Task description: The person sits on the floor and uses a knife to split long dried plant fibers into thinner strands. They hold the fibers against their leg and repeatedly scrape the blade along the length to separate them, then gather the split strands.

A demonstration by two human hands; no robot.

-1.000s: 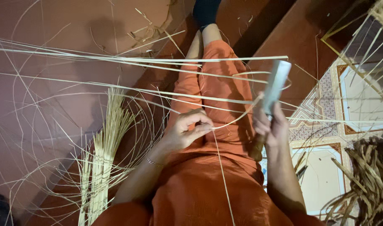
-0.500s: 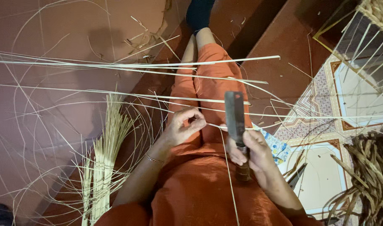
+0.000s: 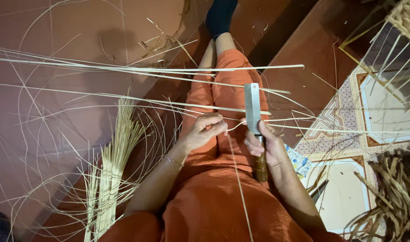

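Note:
I sit with my legs in orange trousers (image 3: 223, 197) stretched out over a red-brown floor. My right hand (image 3: 265, 148) grips a knife (image 3: 252, 107) with a flat grey blade pointing away from me and a brown wooden handle (image 3: 260, 168). My left hand (image 3: 204, 132) pinches a thin pale cane strip (image 3: 235, 166) that runs across my lap to the blade's edge. Long pale strips (image 3: 169, 71) lie across my legs from left to right.
A bundle of fine pale splints (image 3: 113, 161) lies on the floor at my left among loose curled strips. A heap of darker brown cane (image 3: 393, 192) sits at the right on patterned tiled floor (image 3: 348, 112). A woven basket corner (image 3: 407, 18) shows top right.
My right hand has swung the knife from the right, tilted, to upright over my lap, close to my left hand. My left hand has stayed on the strip.

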